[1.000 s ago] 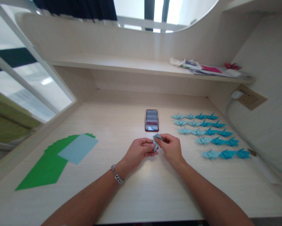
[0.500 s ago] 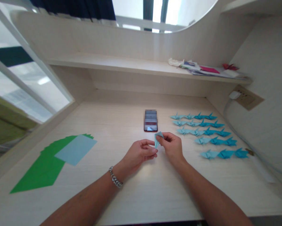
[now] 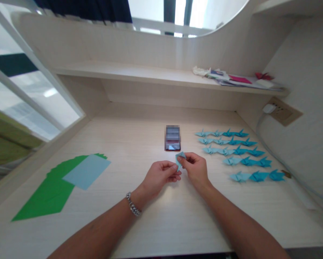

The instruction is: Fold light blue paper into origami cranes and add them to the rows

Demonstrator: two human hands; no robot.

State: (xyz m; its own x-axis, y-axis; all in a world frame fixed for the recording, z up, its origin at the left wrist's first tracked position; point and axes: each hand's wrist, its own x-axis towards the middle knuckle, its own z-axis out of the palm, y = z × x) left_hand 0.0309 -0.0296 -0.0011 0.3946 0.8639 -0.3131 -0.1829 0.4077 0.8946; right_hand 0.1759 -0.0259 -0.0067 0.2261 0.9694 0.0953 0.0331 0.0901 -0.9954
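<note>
A small, partly folded light blue paper piece [image 3: 179, 159] is pinched between both my hands just above the pale wooden desk [image 3: 161, 223]. My left hand [image 3: 160, 176], with a metal bracelet at the wrist, grips its lower tip with closed fingers. My right hand [image 3: 194, 168] holds its upper part between thumb and fingers. A phone [image 3: 173, 137] lies flat on the desk just beyond my hands.
Rows of finished blue paper cranes [image 3: 238, 153] lie to the right. A stack of green sheets [image 3: 46, 192] with a light blue sheet [image 3: 87, 171] on top sits at left. The shelf holds papers [image 3: 239, 81]. A wall socket [image 3: 281, 111] with a cable is at right.
My left hand has closed back onto the lower tip of the paper piece, after letting it go half a second ago. The view shifted slightly.
</note>
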